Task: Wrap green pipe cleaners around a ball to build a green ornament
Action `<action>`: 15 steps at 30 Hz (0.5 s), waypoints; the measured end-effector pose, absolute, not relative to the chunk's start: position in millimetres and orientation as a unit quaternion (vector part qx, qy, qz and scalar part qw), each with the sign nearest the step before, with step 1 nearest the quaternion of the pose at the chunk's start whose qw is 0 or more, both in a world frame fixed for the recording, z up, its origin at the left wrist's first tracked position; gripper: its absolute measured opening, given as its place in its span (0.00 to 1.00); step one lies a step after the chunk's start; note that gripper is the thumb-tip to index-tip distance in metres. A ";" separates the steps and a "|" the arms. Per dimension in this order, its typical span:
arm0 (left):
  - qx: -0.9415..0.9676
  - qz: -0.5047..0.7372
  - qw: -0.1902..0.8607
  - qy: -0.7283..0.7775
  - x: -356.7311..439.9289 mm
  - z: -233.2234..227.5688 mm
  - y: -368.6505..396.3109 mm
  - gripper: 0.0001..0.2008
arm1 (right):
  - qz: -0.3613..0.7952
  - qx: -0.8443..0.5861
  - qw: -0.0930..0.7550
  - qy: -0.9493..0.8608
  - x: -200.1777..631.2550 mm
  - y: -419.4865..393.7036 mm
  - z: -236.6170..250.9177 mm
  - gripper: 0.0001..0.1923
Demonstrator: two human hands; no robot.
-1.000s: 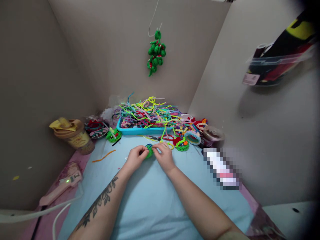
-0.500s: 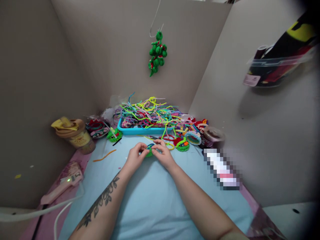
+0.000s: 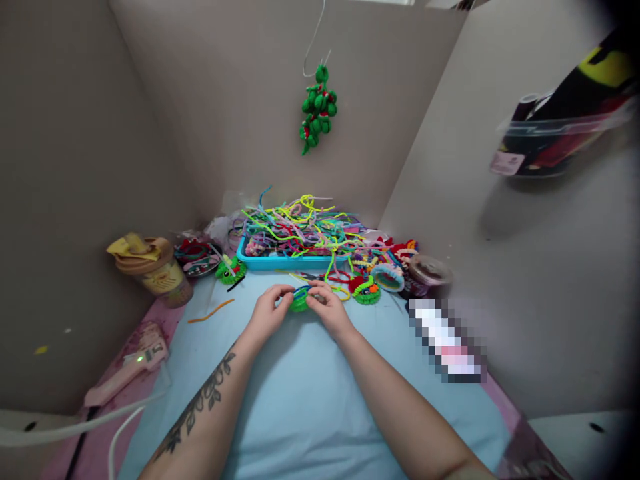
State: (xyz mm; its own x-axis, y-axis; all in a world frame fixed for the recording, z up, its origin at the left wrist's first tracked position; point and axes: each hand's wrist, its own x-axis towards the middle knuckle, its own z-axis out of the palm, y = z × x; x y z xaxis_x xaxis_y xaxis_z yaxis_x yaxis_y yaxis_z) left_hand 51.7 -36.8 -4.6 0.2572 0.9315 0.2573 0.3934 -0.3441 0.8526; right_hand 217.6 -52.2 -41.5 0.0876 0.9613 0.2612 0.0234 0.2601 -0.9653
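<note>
Two snug pinches: your left hand and right hand grip the green piece; likely light, squashable, so favour opposite edges.

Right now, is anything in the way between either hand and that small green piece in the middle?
Nothing visible is. The left hand and right hand already hold the green piece by its two sides. The blue tray lies beyond it, not between.
</note>
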 end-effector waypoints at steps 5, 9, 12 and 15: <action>0.735 0.344 0.375 0.447 50.6 -1.8 -37.1 0.12 | 0.403 -0.453 0.583 -0.541 219.5 -52.2 -40.8 0.08; 0.721 0.335 0.412 0.444 52.2 -2.1 -38.5 0.13 | 0.392 -0.457 0.589 -0.539 220.0 -51.7 -41.7 0.07; 0.704 0.349 0.449 0.425 53.6 -2.9 -39.1 0.14 | 0.393 -0.454 0.581 -0.550 219.9 -51.9 -41.6 0.06; 0.683 0.374 0.467 0.418 55.1 -3.0 -39.5 0.13 | 0.394 -0.455 0.582 -0.546 218.6 -52.4 -41.6 0.06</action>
State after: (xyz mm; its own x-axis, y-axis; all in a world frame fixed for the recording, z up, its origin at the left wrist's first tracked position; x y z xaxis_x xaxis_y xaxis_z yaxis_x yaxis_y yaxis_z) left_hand 55.1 -39.5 -3.0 0.3704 0.9211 0.1201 0.2220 -0.2133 0.9514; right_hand 218.6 -52.4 -41.6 0.0920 0.9565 0.2768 0.0387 0.2743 -0.9609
